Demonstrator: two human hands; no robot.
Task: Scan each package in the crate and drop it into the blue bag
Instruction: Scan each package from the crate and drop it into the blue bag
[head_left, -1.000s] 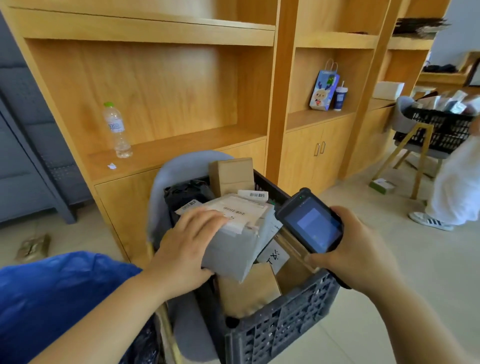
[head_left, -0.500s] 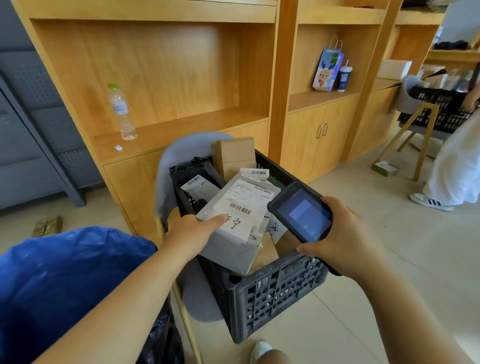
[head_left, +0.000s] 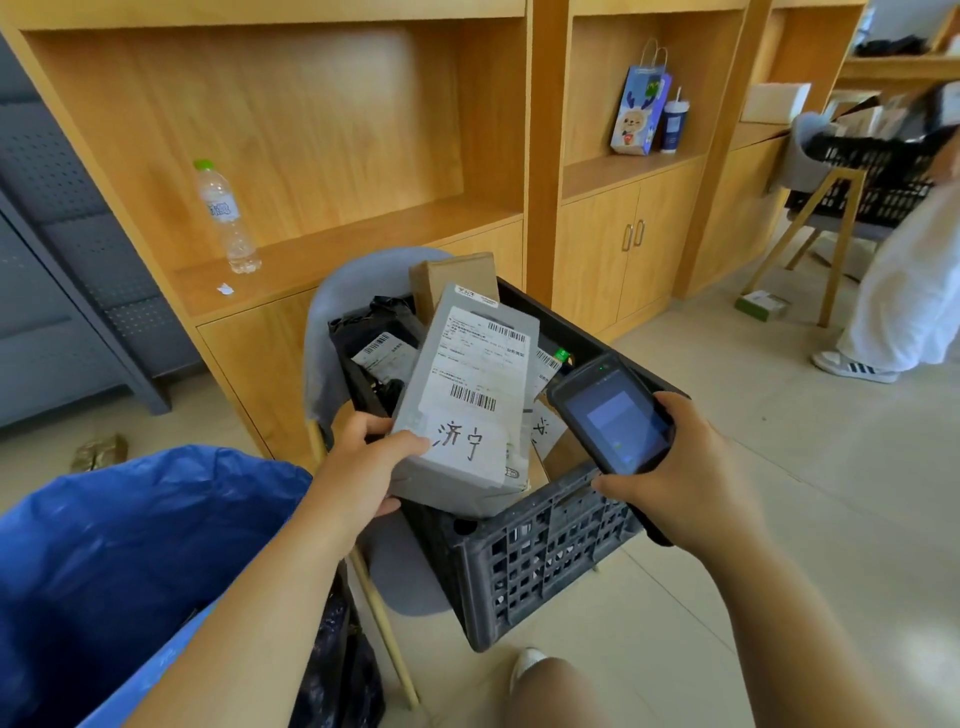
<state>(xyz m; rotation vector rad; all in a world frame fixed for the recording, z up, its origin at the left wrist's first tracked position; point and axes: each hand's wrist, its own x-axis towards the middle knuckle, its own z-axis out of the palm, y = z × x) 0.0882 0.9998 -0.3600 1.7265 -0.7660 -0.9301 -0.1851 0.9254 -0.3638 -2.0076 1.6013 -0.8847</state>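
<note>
1. The package (head_left: 467, 410) is grey, and its white label with two barcodes faces up. It is held tilted above the near left corner of the crate (head_left: 545, 551), with its far end over the other goods inside.
2. The left hand (head_left: 363, 470) has its grip closed on the package's near left corner, thumb on the label and fingers beneath.
3. The right hand (head_left: 696, 478) has its grip closed round the scanner (head_left: 615, 418). The scanner hangs just beside the package's right edge, over the crate's right side, with its lit screen toward the person.
4. The crate sits on a grey chair (head_left: 358, 291). It holds at least a brown box (head_left: 457, 275) at its far edge and a black parcel (head_left: 384, 343) at its far left corner. More labelled items lie partly hidden under the package.
5. The bag (head_left: 130, 545) stands open to the left, just beside the chair. Its inside cannot be seen, so how many packages it holds cannot be told.
6. The step in hand looks like the scan of this one package, though the screen is too small to show whether it has registered. After that, the package has to go left into the bag, and each item in the crate needs the same treatment. With several there, the task seems well short of done.
7. Behind the chair a bottle (head_left: 226, 218) stands on a wooden shelf (head_left: 337, 244). At the far right, well apart, another person (head_left: 904, 291) stands by a second crate.
</note>
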